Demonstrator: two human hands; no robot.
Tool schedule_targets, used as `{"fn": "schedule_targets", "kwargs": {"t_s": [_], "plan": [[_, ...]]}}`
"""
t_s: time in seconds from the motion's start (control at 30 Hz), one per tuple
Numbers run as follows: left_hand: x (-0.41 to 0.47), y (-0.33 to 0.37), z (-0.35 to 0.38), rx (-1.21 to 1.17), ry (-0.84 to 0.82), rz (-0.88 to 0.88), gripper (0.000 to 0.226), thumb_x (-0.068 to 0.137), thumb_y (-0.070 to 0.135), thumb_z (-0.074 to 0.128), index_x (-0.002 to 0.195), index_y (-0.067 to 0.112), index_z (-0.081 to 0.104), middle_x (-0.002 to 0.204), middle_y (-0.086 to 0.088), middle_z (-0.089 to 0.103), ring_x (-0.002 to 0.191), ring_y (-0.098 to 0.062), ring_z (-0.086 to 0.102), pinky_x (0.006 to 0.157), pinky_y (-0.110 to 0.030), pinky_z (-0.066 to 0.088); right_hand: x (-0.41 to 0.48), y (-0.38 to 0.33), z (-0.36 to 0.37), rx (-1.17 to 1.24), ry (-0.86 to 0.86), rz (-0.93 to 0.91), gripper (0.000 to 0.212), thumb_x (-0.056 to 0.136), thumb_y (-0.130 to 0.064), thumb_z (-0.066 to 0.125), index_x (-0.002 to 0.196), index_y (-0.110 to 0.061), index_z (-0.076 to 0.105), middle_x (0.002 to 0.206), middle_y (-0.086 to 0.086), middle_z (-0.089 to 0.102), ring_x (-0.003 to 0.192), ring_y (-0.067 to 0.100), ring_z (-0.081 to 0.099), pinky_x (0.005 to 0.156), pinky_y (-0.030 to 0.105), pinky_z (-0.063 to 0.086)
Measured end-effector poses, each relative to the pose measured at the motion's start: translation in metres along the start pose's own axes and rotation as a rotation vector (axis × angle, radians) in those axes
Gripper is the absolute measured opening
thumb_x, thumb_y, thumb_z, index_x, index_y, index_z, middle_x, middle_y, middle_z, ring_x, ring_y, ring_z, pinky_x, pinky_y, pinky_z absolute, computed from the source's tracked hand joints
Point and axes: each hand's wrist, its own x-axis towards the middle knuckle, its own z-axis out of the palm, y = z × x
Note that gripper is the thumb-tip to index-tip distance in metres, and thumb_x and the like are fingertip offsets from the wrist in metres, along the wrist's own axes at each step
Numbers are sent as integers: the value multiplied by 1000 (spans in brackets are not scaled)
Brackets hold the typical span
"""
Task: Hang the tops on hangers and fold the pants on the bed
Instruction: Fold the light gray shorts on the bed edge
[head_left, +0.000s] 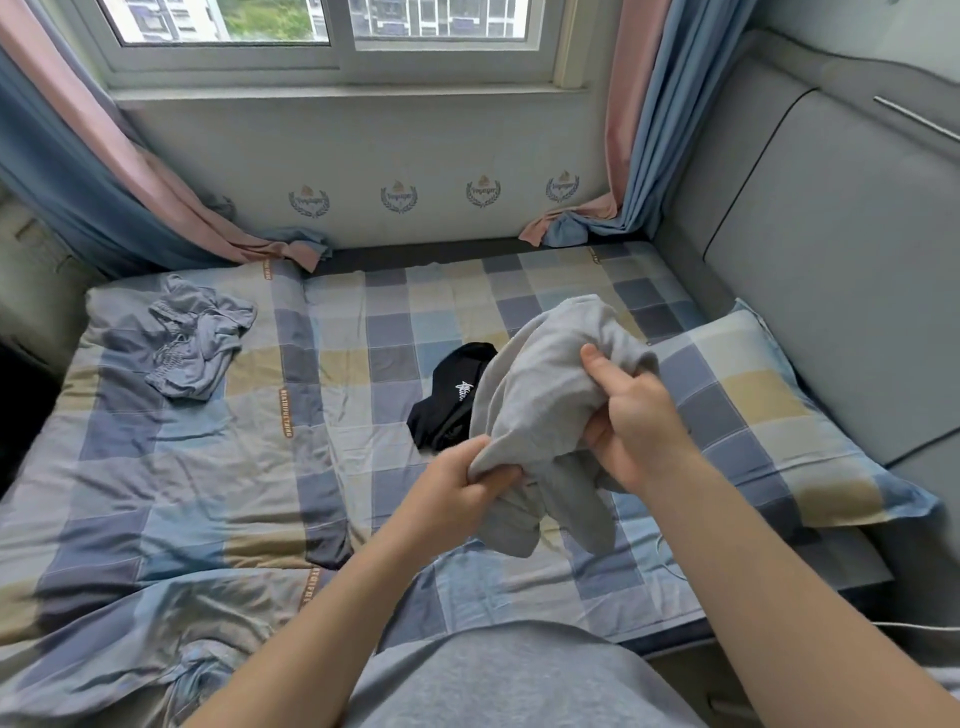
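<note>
light grey cotton garment (545, 384) bunched over the checked bed (337, 322), left hand (457, 483) fingers (491, 477) pinching its 7 o'clock edge, right hand (636, 426) gripping its 3 o'clock side, black logo garment (449, 400) at its 9 o'clock

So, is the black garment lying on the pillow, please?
No, the black garment lies on the checked sheet, apart from the pillow, partly behind the grey garment.

Bedside, by daylight: my left forearm (332, 597) and right forearm (753, 561) are bare along their whole visible length, as are my left hand (457, 488), my right hand (639, 431) and the fingers (491, 477). At the frame's lower edge I wear soft clothing (498, 680) in mottled grey knit; top or shorts, unclear.
</note>
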Motion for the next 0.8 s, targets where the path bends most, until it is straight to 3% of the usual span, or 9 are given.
{"fn": "schedule_targets", "kwargs": {"t_s": [0.1,0.17,0.3,0.4,0.47,0.53,0.63,0.7,0.8], "plan": [[4,7,-6,11,117,34,27,95,33,57,88,8,64,85,-12,67,75,-16,59,69,-38,49,-5,6,-4,17,-125,23,23,103,-11,48,121,-6,60,115,14,72,107,26,69,89,45,56],[7,13,-14,-103,215,-17,30,98,30,55,85,5,64,78,-15,65,72,-16,58,66,-35,47,-9,12,-9,-78,-218,5,26,103,-13,46,126,-13,59,117,6,71,112,22,65,96,43,53],[12,23,-27,-304,327,-142,26,103,18,52,83,12,67,72,0,66,68,-13,60,63,-28,48,-15,29,-22,-266,-299,11,48,86,-28,64,132,-25,54,129,-4,67,122,17,61,102,43,49],[14,27,-31,-453,360,-193,23,103,19,54,91,12,72,84,-10,73,79,-20,67,74,-35,53,-26,46,-23,-441,-444,31,58,82,-32,68,136,-28,48,133,-1,63,119,13,63,97,34,53],[12,29,-30,-536,361,-250,25,103,25,54,100,8,72,96,-17,74,85,-27,70,80,-41,55,-32,60,-20,-545,-530,57,55,82,-31,71,133,-32,50,129,-3,65,117,10,63,92,27,53],[10,29,-29,-587,341,-305,29,104,26,53,108,4,70,103,-20,74,90,-30,72,81,-40,58,-32,78,-17,-649,-529,50,50,83,-31,74,128,-36,55,123,-8,68,117,9,62,95,29,53],[7,30,-31,-664,329,-334,28,104,26,52,109,6,69,103,-18,75,87,-26,73,70,-33,57,-16,104,-19,-840,-462,14,29,86,-37,66,115,-34,65,112,-7,71,109,14,66,95,46,54],[7,31,-36,-718,326,-338,27,104,27,51,107,7,69,100,-15,76,82,-22,74,61,-29,56,-7,112,-24,-923,-450,29,17,93,-31,60,108,-29,67,106,-2,73,99,17,69,88,43,57],[6,28,-43,-751,340,-341,27,106,27,48,103,9,68,84,-6,77,67,-13,72,51,-24,53,-1,112,-32,-926,-457,18,18,95,-29,59,110,-21,66,104,0,73,93,17,69,82,38,56]]}}
